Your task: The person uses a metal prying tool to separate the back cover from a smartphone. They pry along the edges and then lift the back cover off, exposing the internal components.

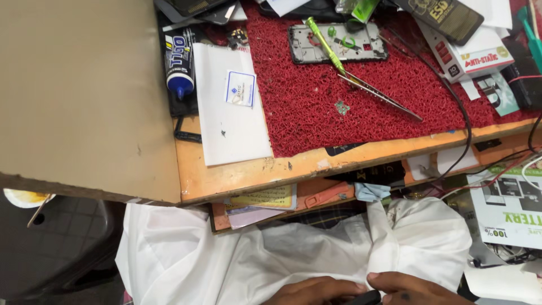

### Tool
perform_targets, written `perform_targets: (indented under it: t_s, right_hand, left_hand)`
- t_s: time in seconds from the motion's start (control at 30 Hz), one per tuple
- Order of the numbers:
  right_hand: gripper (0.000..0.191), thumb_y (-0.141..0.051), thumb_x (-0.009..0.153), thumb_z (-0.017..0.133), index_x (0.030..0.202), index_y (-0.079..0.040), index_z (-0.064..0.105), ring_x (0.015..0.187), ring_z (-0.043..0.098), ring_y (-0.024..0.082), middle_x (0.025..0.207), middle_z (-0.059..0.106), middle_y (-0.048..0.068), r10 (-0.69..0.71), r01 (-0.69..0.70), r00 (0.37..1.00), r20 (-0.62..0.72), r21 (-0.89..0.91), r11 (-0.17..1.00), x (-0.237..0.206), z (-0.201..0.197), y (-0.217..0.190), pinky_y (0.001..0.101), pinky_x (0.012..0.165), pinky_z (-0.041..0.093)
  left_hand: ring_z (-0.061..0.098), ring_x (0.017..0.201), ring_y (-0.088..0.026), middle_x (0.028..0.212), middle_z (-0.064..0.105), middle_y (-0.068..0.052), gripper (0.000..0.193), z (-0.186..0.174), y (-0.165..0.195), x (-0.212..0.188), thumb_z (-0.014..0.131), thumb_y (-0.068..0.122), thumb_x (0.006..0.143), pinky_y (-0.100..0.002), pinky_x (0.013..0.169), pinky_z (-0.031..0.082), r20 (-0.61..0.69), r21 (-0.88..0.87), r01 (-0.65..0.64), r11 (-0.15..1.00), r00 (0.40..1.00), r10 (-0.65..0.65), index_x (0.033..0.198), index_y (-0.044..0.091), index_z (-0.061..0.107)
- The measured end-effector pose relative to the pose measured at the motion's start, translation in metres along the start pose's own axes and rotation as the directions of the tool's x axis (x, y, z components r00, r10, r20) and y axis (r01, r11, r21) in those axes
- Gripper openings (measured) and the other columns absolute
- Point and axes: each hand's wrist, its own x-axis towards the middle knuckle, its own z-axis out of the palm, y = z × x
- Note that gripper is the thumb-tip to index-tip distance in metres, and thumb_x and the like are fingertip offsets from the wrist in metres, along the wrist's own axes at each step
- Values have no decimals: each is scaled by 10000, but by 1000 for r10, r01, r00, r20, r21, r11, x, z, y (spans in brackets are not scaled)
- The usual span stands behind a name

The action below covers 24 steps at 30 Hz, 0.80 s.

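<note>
Both hands sat at the near edge of the scene, fingers curled inward. The left hand [316, 292] and the right hand [415, 289] nearly met at their fingertips.

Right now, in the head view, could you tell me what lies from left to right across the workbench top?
Tan board → blue-capped glue bottle → white plastic sheet → green-handled screwdriver on the red mat → tweezers → white box.

Tweezers [379, 93], screwdriver [326, 44] on red mat [305, 118]
</note>
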Motion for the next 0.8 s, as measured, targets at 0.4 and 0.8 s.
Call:
perform_targets:
  t_s: [0.4, 0.8]
  right_hand:
    - [343, -74, 948, 711, 1290, -92, 683, 1212, 683, 180, 1397, 643, 115, -435, 335, 880, -192, -398, 854, 10, 20, -53, 299, 962, 556]
    - [401, -33, 1018, 581, 1400, 86, 564, 1311, 600, 228, 1474, 530, 169, -149, 149, 989, 15, -18, 989, 0, 19, -3, 335, 1058, 474]
  left_hand:
    - [680, 1270, -289, 1319, 661, -168, 387, -2, 0, -5, 516, 251, 1139, -407, 1073, 552, 16, 6, 33, 999, 999, -33, 1510, 142, 532]
    - [631, 1364, -319, 1395, 634, -181, 395, 0, -4, -9, 527, 220, 1117, -420, 1121, 528, 11, 22, 73, 997, 997, -73, 1499, 122, 541]
